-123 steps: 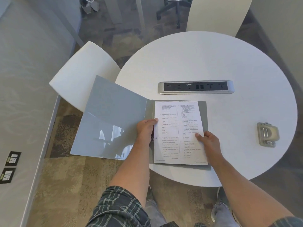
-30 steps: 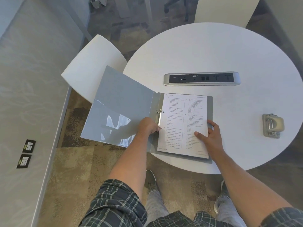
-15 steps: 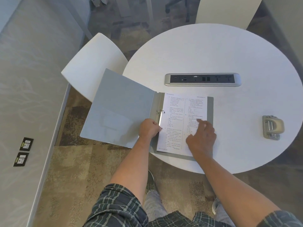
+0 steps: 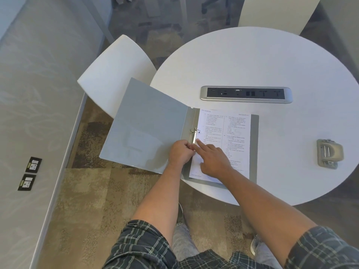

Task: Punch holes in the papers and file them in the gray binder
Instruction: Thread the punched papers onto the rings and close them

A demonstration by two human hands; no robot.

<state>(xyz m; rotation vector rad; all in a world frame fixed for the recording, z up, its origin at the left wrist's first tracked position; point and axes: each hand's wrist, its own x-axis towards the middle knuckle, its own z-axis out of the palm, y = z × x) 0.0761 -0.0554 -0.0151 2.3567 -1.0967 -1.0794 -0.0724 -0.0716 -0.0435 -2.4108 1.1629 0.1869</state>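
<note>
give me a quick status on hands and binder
Left hand at the ring spine, right hand pressing paper. Gray binder open, sheet inside. Hole punch set aside, nothing in the way.

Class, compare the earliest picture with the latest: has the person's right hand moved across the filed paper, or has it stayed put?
Yes. The right hand has moved left across the paper, from its right edge to the binder rings, beside the left hand.

printed paper (image 4: 225, 140), text too small
</note>
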